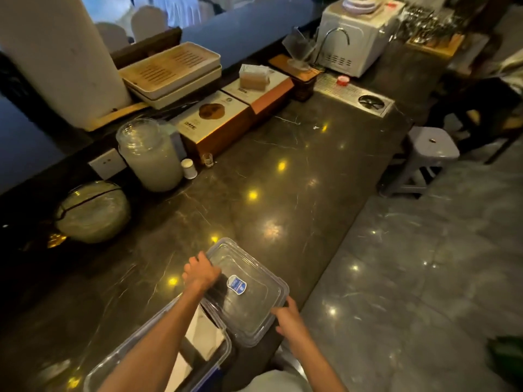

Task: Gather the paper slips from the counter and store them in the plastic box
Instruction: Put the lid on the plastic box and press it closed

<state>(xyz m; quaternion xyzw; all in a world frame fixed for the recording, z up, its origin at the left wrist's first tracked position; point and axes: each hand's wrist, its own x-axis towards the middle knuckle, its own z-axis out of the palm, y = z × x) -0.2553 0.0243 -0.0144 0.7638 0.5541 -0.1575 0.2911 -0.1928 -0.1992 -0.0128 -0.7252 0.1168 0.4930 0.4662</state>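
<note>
Gripping clear lid (249, 301) with blue sticker: left hand (201, 271) far edge, right hand (288, 316) near corner; plastic box (127, 360) open, white paper slips (208, 336) inside.

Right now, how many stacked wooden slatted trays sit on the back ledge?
2: the upper cream-rimmed wooden slatted tray lies on the lower cream tray, beside the white pillar. More may be hidden underneath.

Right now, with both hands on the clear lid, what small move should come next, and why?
Probably swing the lid back over the plastic box and lower it. The left hand and right hand hold its edges, and white paper slips already lie inside.
</note>
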